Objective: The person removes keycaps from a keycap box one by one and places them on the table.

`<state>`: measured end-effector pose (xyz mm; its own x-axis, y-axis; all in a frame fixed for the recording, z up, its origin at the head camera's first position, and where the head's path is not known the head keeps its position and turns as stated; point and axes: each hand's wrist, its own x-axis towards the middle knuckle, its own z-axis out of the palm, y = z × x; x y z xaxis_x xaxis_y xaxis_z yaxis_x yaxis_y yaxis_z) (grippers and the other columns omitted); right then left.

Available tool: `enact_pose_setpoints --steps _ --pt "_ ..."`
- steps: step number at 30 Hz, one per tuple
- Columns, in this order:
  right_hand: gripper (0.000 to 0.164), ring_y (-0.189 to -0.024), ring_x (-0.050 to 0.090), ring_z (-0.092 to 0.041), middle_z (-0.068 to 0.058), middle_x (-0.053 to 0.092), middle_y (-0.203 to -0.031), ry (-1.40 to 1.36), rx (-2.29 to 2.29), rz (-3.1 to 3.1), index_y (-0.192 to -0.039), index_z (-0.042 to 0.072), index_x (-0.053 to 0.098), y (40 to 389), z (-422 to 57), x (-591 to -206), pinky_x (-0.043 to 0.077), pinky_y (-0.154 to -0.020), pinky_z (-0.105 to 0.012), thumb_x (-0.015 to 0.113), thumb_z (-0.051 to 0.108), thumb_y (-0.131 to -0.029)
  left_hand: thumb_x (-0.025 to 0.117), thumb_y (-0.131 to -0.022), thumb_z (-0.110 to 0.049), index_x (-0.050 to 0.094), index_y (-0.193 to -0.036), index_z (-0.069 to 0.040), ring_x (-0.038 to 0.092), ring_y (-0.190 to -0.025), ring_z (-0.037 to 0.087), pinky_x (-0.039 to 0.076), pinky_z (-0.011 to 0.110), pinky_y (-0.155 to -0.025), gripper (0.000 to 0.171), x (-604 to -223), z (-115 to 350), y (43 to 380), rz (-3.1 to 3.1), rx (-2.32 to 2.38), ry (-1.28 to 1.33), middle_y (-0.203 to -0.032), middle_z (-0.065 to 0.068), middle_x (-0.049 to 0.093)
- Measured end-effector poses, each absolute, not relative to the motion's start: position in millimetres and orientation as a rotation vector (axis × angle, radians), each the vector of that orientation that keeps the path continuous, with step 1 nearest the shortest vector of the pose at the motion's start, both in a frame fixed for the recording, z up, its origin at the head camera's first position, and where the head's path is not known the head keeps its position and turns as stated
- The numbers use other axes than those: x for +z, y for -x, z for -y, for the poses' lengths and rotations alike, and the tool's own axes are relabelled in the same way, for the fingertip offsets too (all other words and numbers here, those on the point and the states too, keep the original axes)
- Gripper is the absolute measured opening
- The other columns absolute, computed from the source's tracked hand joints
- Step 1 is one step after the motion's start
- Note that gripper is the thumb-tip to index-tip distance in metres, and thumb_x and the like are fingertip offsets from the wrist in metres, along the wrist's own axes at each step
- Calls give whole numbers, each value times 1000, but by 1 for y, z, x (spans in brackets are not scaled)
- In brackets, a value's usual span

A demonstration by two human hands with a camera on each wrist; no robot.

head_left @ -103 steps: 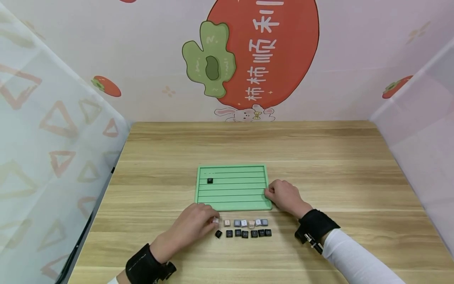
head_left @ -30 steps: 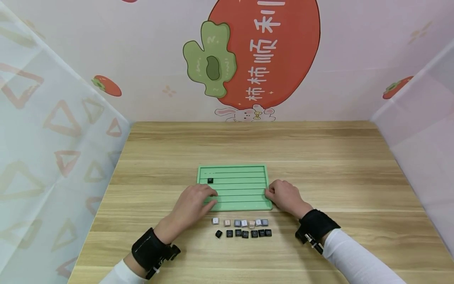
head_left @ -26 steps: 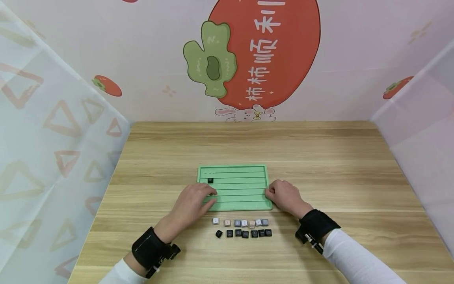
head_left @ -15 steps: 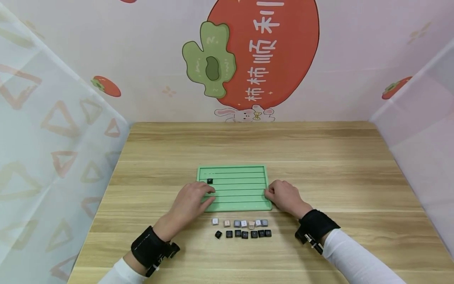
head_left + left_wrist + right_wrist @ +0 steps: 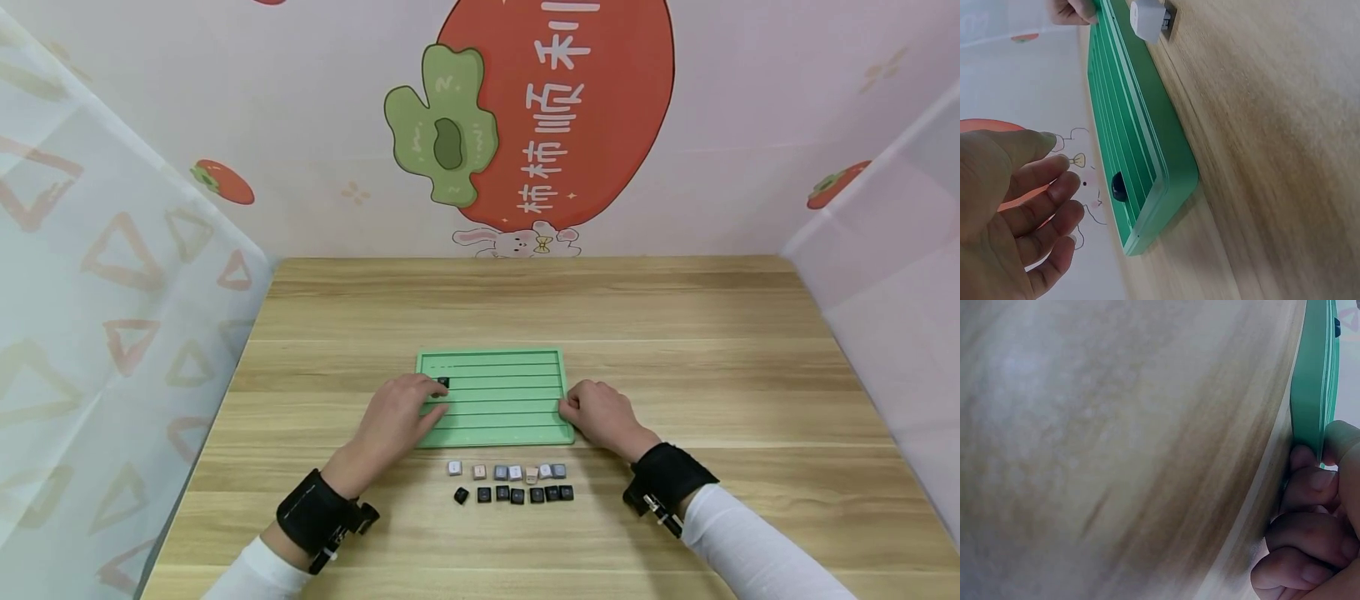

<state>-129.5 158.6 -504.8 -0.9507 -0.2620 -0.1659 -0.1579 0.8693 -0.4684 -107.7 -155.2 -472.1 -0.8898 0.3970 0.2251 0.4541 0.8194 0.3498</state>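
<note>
A green slotted tray (image 5: 495,437) lies on the table with one black keycap (image 5: 444,382) in an upper slot toward its left side. Over the tray's left part hovers my left hand (image 5: 397,412), its fingertips near that keycap. In the left wrist view the left hand (image 5: 1029,206) has relaxed, slightly bent fingers and holds nothing; the keycap (image 5: 1119,187) sits apart from it. My right hand (image 5: 603,417) grips the tray's right edge. The right wrist view shows its thumb (image 5: 1340,440) and curled index finger pinching the tray's corner.
In front of the tray, on the wooden table (image 5: 675,333), lie two rows of keycaps. White, grey and beige ones, such as a white keycap (image 5: 455,468), form the nearer-to-tray row; black ones, such as a tilted black keycap (image 5: 461,496), form the other.
My left hand has left the white keycap in the row and moved up over the tray, then farther toward the black keycap. The right hand stays at the tray's edge.
</note>
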Motion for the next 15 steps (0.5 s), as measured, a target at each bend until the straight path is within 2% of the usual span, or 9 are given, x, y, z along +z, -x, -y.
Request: enact_pose_setpoints --steps 15 --pt "41 -46 28 -11 7 26 -49 321 -681 -2821 -50 16 36 129 -159 -505 22 -46 -27 53 27 -86 70 -81 -22 72 -95 -11 64 -90 20 49 39 -80 18 -475 158 114 2867 -615 601 -94 2 70"
